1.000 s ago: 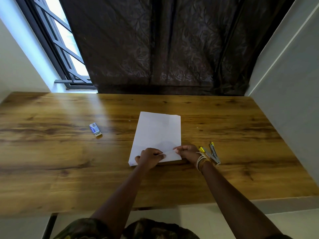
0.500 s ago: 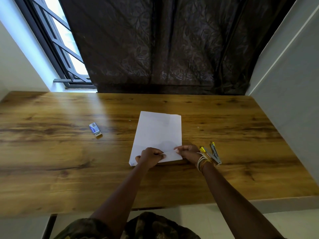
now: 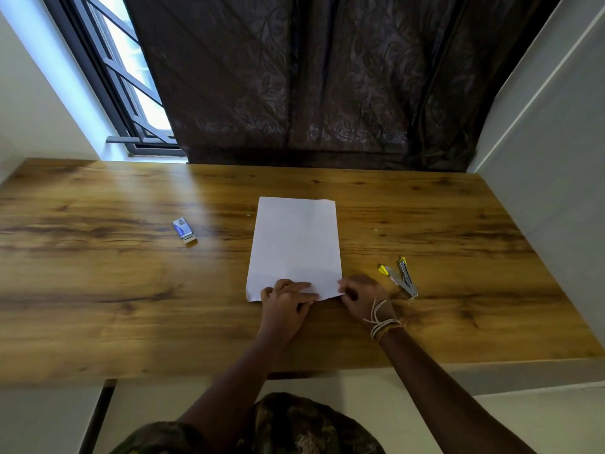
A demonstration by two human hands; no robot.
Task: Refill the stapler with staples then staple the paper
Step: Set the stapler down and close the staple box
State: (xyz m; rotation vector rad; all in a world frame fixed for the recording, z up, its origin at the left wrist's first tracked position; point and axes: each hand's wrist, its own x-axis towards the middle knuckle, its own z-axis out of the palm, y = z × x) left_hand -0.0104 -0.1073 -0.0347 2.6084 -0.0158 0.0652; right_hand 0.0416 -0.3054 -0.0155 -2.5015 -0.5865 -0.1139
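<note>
Only a blue label, unreadable, marks the staple box (image 3: 184, 231) left of the paper (image 3: 295, 245).

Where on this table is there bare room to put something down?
Free: the left end of the table beyond the staple box, the far strip behind the paper, and the right end past the stapler. Crowded: the paper's near edge, under the left hand and right hand.

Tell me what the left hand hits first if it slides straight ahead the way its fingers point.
Nothing new: the left hand already rests on the paper, so it would likely just ride up the sheet.
</note>
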